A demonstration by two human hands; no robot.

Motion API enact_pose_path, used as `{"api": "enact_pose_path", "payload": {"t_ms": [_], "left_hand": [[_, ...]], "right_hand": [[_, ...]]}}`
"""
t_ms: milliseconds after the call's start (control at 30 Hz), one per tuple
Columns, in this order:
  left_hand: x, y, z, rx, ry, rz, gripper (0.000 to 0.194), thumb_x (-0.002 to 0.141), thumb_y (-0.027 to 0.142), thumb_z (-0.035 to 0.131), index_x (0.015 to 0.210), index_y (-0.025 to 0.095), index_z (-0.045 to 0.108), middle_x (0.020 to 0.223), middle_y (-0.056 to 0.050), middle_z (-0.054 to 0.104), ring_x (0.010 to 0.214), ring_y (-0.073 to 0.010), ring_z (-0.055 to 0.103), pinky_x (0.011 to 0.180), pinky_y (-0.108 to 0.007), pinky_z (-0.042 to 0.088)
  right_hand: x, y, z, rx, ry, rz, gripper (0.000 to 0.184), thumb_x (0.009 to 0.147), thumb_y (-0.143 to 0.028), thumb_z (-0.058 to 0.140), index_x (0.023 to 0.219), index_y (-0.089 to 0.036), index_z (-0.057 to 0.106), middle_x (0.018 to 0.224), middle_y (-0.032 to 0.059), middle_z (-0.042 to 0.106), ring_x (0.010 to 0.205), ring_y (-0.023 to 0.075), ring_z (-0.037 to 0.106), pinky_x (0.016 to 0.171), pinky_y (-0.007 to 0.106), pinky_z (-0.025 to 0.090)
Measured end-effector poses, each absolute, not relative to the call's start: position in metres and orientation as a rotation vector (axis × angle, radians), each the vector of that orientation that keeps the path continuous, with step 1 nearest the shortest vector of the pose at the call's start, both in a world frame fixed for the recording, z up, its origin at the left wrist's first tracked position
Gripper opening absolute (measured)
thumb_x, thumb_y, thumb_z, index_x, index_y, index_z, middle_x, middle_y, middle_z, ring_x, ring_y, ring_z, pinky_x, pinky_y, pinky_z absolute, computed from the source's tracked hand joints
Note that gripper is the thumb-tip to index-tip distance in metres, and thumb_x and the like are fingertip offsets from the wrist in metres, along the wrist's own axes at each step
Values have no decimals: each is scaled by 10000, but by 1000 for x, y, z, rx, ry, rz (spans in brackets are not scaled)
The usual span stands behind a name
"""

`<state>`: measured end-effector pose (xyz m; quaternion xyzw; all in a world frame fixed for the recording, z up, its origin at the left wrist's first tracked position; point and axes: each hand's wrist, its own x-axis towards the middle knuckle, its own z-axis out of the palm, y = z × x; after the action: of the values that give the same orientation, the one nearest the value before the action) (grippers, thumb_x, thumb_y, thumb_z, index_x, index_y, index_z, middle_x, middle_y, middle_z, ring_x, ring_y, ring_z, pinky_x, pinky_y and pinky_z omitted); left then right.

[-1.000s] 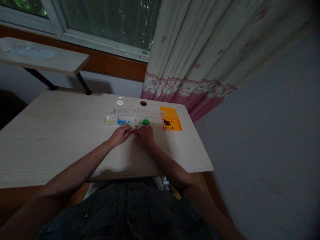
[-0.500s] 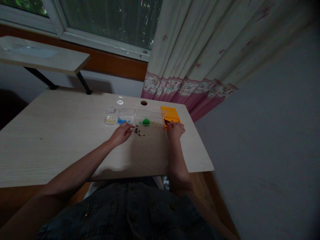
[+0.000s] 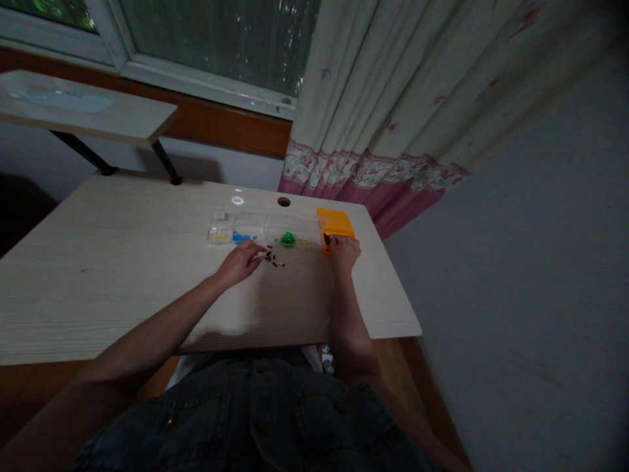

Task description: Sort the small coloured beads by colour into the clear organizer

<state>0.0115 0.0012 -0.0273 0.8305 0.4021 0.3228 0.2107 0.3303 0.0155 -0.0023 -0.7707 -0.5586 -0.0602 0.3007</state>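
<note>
My left hand rests at the left edge of a loose group of small dark brown pieces on the table. Its thumb and fingertips are pinched together, and whatever is between them is too small to name. My right hand is over the front of an open orange box, fingers closed and partly hiding dark pieces inside. What those fingers hold cannot be made out. Between the hands, clear plastic boxes contain blue pieces, green pieces and pale yellow pieces; yellow bits sit at the left.
The pale wooden table has a round cable hole near its back edge. A raised shelf on black legs stands at the back left. Behind the table hang curtains, with a wall to the right.
My right hand has shifted slightly at the front of the orange box and now covers more of the dark pieces. My left hand stays nearly in place beside the brown pieces.
</note>
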Motion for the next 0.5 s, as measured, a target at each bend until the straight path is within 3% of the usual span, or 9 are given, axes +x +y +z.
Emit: {"api": "enact_pose_path", "payload": {"t_ms": [200, 500], "left_hand": [[13, 0, -29, 2418, 1096, 836, 242, 933, 287, 551, 1131, 208, 666, 966, -66, 520, 900, -200, 540, 823, -346, 481], [15, -2, -27, 2423, 1143, 815, 171, 946, 306, 518, 986, 194, 641, 971, -74, 549, 954, -225, 557, 862, -372, 482]], "right_hand": [[282, 16, -16, -1618, -1883, -49, 221, 919, -286, 556, 877, -210, 759, 864, 59, 733, 873, 191, 599, 862, 325, 398], [238, -3, -17, -1307, -2332, 105, 191, 931, -322, 590, 938, -234, 760, 896, 40, 719, 975, 198, 568, 912, 345, 365]]}}
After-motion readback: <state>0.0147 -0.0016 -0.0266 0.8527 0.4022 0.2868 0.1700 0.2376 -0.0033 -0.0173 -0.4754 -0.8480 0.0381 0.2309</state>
